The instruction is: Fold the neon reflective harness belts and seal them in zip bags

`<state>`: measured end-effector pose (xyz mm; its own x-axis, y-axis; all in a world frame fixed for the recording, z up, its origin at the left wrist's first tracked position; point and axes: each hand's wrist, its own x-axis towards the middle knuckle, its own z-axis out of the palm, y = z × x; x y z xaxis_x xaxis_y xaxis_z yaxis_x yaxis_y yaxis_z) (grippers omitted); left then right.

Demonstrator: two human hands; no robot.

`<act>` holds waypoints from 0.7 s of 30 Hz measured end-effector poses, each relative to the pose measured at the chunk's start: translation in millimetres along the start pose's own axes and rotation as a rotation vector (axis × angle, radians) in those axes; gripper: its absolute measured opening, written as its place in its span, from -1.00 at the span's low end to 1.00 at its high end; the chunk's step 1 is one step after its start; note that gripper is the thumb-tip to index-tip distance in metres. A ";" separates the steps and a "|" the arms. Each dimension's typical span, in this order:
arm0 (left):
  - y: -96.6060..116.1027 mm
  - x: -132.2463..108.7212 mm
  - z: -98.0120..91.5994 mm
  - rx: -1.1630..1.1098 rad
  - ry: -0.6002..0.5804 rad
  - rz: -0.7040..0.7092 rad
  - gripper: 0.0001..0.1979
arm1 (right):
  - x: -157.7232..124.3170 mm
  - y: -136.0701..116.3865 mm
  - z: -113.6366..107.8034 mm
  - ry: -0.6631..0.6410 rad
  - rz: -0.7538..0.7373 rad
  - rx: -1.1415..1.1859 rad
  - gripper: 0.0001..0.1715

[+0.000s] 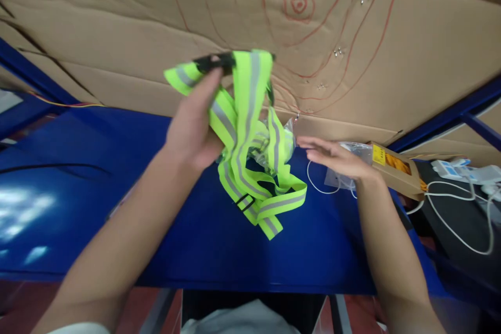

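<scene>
Brown cardboard sheeting (109,52) is standing along the back edge of the glossy blue tabletop (313,250). Fluorescent yellow-green webbing with grey stripes (252,88) is hanging over the tabletop's middle, my left grip (193,128) clamping its upper part. A brown cardboard box (399,169) is lying near the back right corner. My right grip (332,156) is stretching out flat, unclenched, between box and webbing.

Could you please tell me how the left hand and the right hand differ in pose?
The left hand grips yellow-green reflective straps, while the right hand holds nothing visible. The left hand is curled; the right hand is open and outstretched. Both are bare.
</scene>
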<state>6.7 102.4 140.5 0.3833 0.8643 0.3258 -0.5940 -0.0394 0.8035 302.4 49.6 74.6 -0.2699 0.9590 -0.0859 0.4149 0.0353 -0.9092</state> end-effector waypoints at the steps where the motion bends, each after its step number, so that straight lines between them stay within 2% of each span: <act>1: -6.1 -2.5 3.8 -0.004 -0.012 -0.040 -0.61 | -0.9 -9.9 7.7 0.067 -0.078 0.015 -0.34; 3: -14.4 -7.5 8.4 0.003 -0.036 -0.086 -0.70 | -0.5 -25.6 25.0 0.085 -0.187 0.064 -0.37; 6: -17.0 -13.6 10.8 0.023 -0.025 -0.069 -0.76 | 2.9 -35.0 45.5 -0.083 -0.240 0.130 -0.43; 9: -11.4 -16.6 11.7 0.001 -0.070 -0.048 -0.68 | 6.0 -32.5 54.3 -0.186 -0.265 0.056 -0.62; 12: -6.3 -16.8 12.8 -0.039 -0.119 -0.010 -0.65 | 7.9 -29.0 58.0 -0.134 -0.270 -0.044 -0.72; 14: -6.5 -16.5 13.1 -0.064 -0.082 -0.004 -0.67 | 8.4 -29.3 60.8 -0.060 -0.279 -0.097 -0.71; 17: -9.6 -16.5 14.2 -0.107 0.006 -0.033 -0.69 | 9.0 -31.3 64.7 0.172 -0.301 -0.235 -0.71; 19: -8.5 -17.1 17.0 -0.122 -0.003 -0.030 -0.70 | 10.2 -30.2 65.2 0.287 -0.302 -0.289 -0.71; 21: -1.8 -17.9 21.9 -0.118 -0.041 0.004 -0.70 | 11.9 -25.7 62.9 0.244 -0.304 -0.308 -0.71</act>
<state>16.4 76.0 144.1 0.4079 0.8429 0.3509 -0.6740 0.0187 0.7385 233.9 42.5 71.3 -0.2223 0.9290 0.2959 0.5966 0.3697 -0.7123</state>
